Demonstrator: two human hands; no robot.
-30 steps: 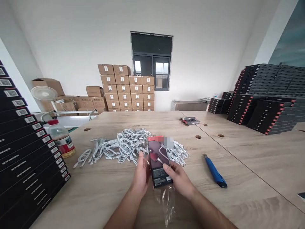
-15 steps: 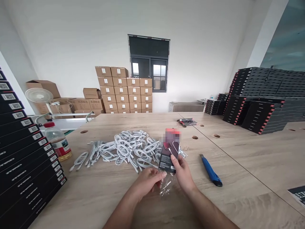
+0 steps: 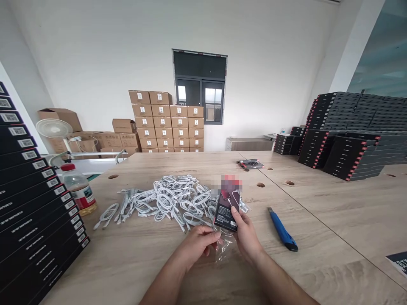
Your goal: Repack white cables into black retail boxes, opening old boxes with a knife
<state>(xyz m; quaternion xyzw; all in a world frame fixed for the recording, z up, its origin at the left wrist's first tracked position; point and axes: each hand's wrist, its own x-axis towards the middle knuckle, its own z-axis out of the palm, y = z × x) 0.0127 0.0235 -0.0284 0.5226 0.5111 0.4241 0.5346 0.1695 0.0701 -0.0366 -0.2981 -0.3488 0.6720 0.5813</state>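
A slim black and red cable box [image 3: 226,212] is gripped by its right edge in my right hand [image 3: 245,231], thumb across its printed front. Below the box hangs a clear plastic bag [image 3: 225,248]. My left hand [image 3: 203,240] pinches the bag's left edge between thumb and fingers, near the box's lower corner. Whether the box is partly inside the bag, I cannot tell. Just beyond my hands lies a heap of coiled white charging cables [image 3: 171,199], some of it hidden behind the box.
A blue utility knife [image 3: 282,229] lies right of my hands. Tall stacks of black boxes stand at the left [image 3: 38,203] and right [image 3: 346,156]. A red-capped bottle [image 3: 79,190] is beside the left stack. Another packaged item [image 3: 250,164] lies farther back, near holes in the tabletop.
The box and my right hand have shifted slightly right. My left hand keeps its pinch on the plastic bag. The whole view has dropped a little in the picture.
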